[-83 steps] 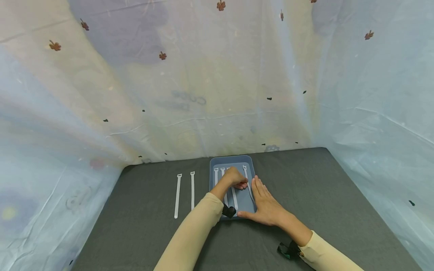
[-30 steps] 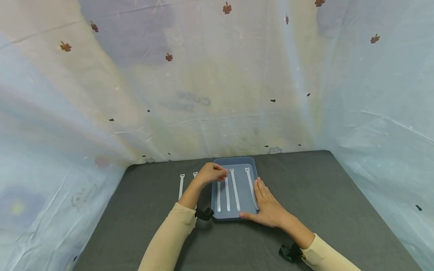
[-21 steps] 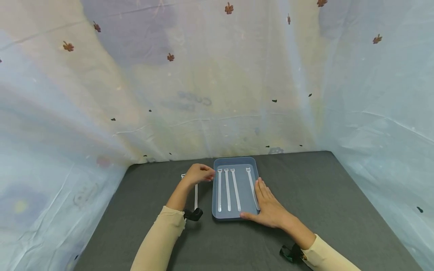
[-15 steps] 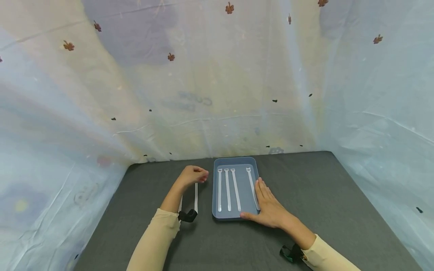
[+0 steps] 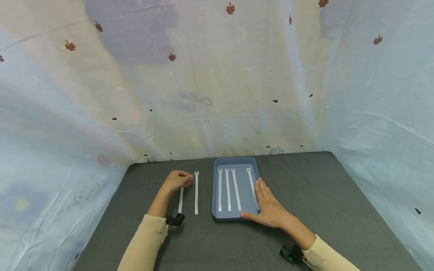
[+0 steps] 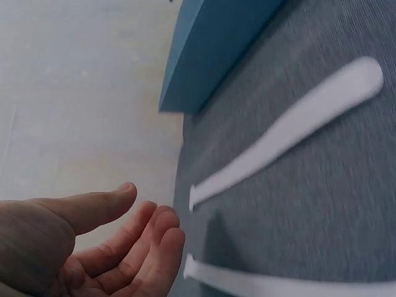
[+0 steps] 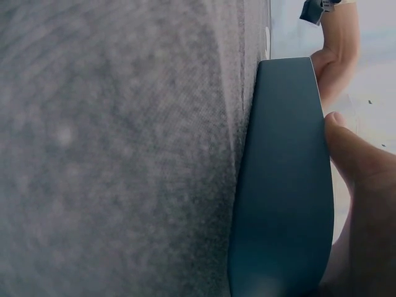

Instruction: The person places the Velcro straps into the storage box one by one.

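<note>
Several white cable straps with slotted heads lie in view. Inside the blue-grey tray (image 5: 244, 213), three lie together at the left and a fourth strap (image 5: 252, 188) lies along the right side. On the cloth left of the tray lie two more, a nearer strap (image 5: 196, 195) and a farther-left strap (image 5: 181, 201). My left hand (image 5: 176, 181) hovers over the head of the farther-left one, hiding it, with fingers loosely bent and nothing between them. My right hand (image 5: 269, 209) rests against the tray's right front corner, fingers straight along its side, thumb (image 7: 352, 145) at the front rim.
A dark grey cloth (image 5: 217, 248) covers the table. Pale patterned sheeting (image 5: 210, 75) hangs behind it and along both sides. A black wrist strap (image 5: 175, 219) sits on the left wrist, another black strap (image 5: 289, 253) on the right.
My left hand has let go of the right-hand strap in the tray and moved left, out over the straps on the cloth. My right hand has stayed at the tray's corner.
</note>
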### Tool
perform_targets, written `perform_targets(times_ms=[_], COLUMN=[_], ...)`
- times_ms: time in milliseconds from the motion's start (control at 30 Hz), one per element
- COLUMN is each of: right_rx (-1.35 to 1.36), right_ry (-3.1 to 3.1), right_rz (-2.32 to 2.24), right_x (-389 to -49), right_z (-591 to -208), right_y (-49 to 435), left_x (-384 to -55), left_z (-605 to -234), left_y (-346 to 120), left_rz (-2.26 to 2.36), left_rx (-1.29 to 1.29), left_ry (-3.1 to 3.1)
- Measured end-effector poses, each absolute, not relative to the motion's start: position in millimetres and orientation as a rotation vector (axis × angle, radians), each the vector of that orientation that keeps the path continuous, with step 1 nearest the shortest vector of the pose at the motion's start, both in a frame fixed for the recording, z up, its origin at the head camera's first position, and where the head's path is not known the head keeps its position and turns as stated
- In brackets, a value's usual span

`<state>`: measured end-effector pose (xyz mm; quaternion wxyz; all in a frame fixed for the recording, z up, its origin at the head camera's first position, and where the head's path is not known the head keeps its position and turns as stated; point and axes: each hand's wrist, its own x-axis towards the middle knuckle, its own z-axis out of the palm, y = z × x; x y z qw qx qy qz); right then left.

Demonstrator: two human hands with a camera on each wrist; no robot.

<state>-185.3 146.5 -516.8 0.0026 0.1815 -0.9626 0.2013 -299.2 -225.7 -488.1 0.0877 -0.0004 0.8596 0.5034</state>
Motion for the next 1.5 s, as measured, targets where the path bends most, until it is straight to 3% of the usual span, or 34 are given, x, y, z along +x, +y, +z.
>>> perform_targets(times_ms=[500, 1500], right_rx=[0.564, 0.561], right_ry=[-3.021, -3.023], right_rz=[0.645, 0.664], right_x=[-185, -184], right_z=[-516, -516], right_y=[146, 147], left_x=[-294, -292], left_z=[-501, -510], left_y=[-261, -255], left_rz=[1.357, 1.067], left_rx=[-0.139, -0.225], left_ry=[2.708, 2.838])
